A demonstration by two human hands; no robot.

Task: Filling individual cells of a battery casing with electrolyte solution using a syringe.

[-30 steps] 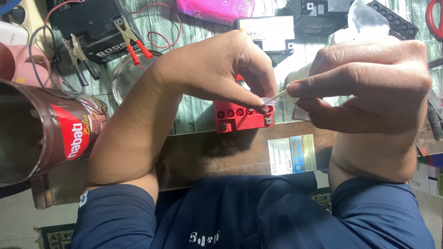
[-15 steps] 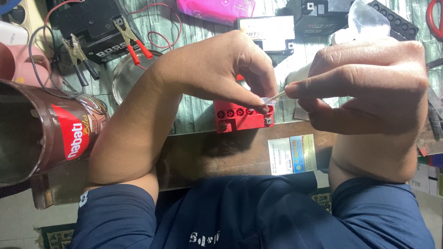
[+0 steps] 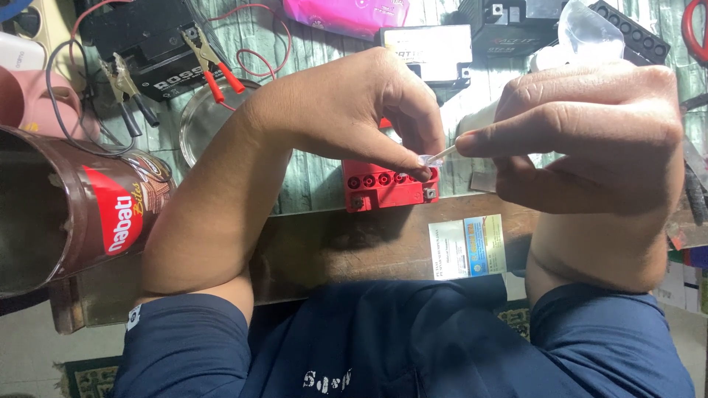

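Note:
A small red battery (image 3: 383, 188) with a row of round filler holes along its top stands at the front edge of the workbench. My left hand (image 3: 369, 110) arches over it, and its fingertips pinch a small clear tube tip (image 3: 428, 159) just above the rightmost holes. My right hand (image 3: 590, 140) holds a clear plastic squeeze bottle (image 3: 582, 33), mostly hidden by the fingers, and its thin nozzle (image 3: 445, 153) points left to meet the left fingertips. Both hands hover right above the battery's right end.
A brown round tin (image 3: 66, 214) lies at the left. Behind it stand a black battery with red-handled clamps (image 3: 210, 66), a glass dish (image 3: 210, 121), further batteries (image 3: 428, 51), a pink pouch (image 3: 346, 13), a pink cup (image 3: 33, 103) and the wooden bench edge (image 3: 332, 243).

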